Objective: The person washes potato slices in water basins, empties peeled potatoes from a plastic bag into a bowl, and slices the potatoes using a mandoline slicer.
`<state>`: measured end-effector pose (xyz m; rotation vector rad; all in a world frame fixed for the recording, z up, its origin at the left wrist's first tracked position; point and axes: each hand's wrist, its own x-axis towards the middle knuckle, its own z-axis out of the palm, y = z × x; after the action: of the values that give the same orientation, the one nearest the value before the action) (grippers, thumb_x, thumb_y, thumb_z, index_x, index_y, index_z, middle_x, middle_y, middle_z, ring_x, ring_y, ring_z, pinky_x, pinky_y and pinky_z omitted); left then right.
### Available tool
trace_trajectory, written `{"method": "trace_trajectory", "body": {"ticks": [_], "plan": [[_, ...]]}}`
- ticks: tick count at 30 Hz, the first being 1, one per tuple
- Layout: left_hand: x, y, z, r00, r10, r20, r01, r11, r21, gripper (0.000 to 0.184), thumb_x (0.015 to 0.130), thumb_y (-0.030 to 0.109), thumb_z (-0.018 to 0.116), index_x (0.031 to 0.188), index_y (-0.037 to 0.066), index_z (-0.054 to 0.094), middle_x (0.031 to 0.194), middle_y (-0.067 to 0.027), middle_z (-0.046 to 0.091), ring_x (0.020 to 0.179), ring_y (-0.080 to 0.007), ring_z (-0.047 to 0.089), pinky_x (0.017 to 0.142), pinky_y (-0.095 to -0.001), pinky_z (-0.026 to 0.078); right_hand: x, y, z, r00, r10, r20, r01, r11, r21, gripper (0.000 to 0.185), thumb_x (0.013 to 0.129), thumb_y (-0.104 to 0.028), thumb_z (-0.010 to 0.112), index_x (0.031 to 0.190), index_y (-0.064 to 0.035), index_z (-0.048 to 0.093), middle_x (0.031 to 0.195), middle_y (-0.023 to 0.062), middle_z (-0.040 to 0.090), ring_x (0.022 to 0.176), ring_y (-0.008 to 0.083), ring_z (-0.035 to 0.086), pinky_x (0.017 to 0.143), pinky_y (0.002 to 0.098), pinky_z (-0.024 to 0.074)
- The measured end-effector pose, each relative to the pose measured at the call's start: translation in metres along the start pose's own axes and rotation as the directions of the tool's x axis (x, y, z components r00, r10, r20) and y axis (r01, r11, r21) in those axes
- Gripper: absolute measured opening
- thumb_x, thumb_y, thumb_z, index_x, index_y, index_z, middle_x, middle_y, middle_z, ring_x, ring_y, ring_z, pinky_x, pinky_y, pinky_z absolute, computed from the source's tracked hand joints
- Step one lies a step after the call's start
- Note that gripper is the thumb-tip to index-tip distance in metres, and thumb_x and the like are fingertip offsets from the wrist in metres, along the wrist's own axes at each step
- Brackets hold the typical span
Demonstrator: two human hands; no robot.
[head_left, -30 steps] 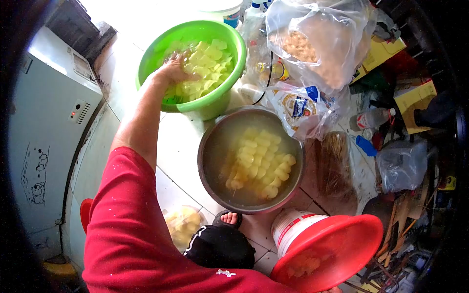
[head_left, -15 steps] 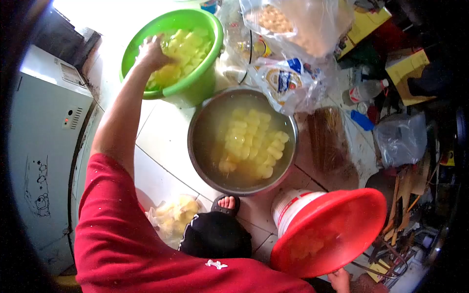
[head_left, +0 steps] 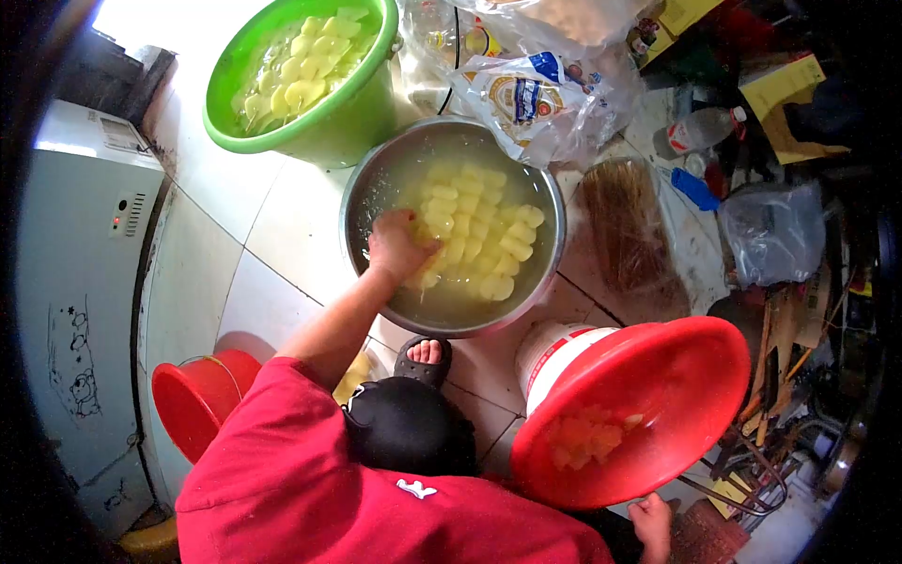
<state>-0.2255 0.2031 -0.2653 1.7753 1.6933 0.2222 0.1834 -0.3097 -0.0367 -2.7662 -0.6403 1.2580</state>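
Note:
My left hand [head_left: 402, 246] dips into cloudy water in a metal basin [head_left: 357, 273], its fingers closed around potato slices [head_left: 474, 230] at the left side of the pile. The slices are pale yellow, peeled, and overlap in rows. My right hand [head_left: 650, 526] is low at the right, its curled fingers at the near rim of a red basin [head_left: 686, 404], which is tilted towards me against a white bucket [head_left: 559, 352]. Pale pieces [head_left: 587, 434] lie inside the red basin. A green tub [head_left: 329, 141] beyond the metal basin holds more slices in water.
A small red bucket [head_left: 202, 395] stands at my left, near a white appliance [head_left: 85, 282]. Printed plastic bags [head_left: 536, 103] touch the metal basin's far side. A plastic bottle [head_left: 700, 132] and clutter line the right. My sandalled foot [head_left: 425, 357] is just before the basin.
My left hand has left the green tub and come nearer, down into the metal basin among the potato slices. The view has shifted, and the small red bucket now shows. My right hand stays at the red basin.

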Motion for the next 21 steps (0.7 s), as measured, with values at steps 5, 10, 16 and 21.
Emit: {"method": "trace_trajectory", "body": {"ticks": [5, 10, 16, 21], "plan": [[0.005, -0.017, 0.04, 0.975, -0.176, 0.136, 0.172, 0.984, 0.04, 0.064, 0.068, 0.039, 0.076, 0.115, 0.001, 0.054, 0.113, -0.0238, 0.06, 0.108, -0.0373, 0.058, 0.092, -0.0441, 0.048, 0.002, 0.009, 0.0, 0.998, 0.041, 0.038, -0.042, 0.999, 0.018, 0.022, 0.075, -0.004, 0.066, 0.095, 0.0024, 0.06, 0.068, 0.0075, 0.064, 0.06, 0.0133, 0.06, 0.056, 0.0302, 0.0494], [0.023, -0.054, 0.084, 0.984, -0.119, 0.134, 0.098, 0.983, 0.155, 0.044, 0.069, 0.03, 0.072, 0.101, 0.002, 0.064, 0.105, -0.0223, 0.065, 0.095, -0.0387, 0.063, 0.083, -0.0435, 0.051, 0.0, -0.007, -0.002, 0.999, 0.023, 0.038, -0.02, 0.997, -0.079, 0.023, 0.074, -0.006, 0.067, 0.094, 0.0027, 0.059, 0.068, 0.0087, 0.065, 0.062, 0.0145, 0.061, 0.058, 0.0317, 0.0502], [0.0, -0.016, 0.05, 0.94, -0.238, 0.245, 0.294, 0.929, -0.225, 0.033, 0.073, 0.023, 0.071, 0.097, 0.001, 0.067, 0.09, -0.0152, 0.07, 0.081, -0.0276, 0.067, 0.073, -0.0361, 0.053, -0.004, -0.017, -0.002, 1.0, -0.009, 0.029, 0.013, 0.993, -0.121, 0.022, 0.074, -0.005, 0.066, 0.093, 0.0023, 0.059, 0.069, 0.0097, 0.065, 0.062, 0.015, 0.061, 0.059, 0.0318, 0.0501], [0.001, -0.024, 0.044, 0.915, -0.303, 0.267, 0.403, 0.64, -0.655, 0.03, 0.075, 0.01, 0.071, 0.103, 0.0, 0.065, 0.09, -0.0125, 0.068, 0.075, -0.0234, 0.065, 0.065, -0.0368, 0.054, -0.007, -0.022, -0.001, 0.998, -0.057, 0.035, 0.061, 0.989, -0.131, 0.023, 0.074, -0.004, 0.065, 0.095, 0.0019, 0.059, 0.069, 0.0076, 0.064, 0.062, 0.0133, 0.06, 0.057, 0.031, 0.0489]]}}
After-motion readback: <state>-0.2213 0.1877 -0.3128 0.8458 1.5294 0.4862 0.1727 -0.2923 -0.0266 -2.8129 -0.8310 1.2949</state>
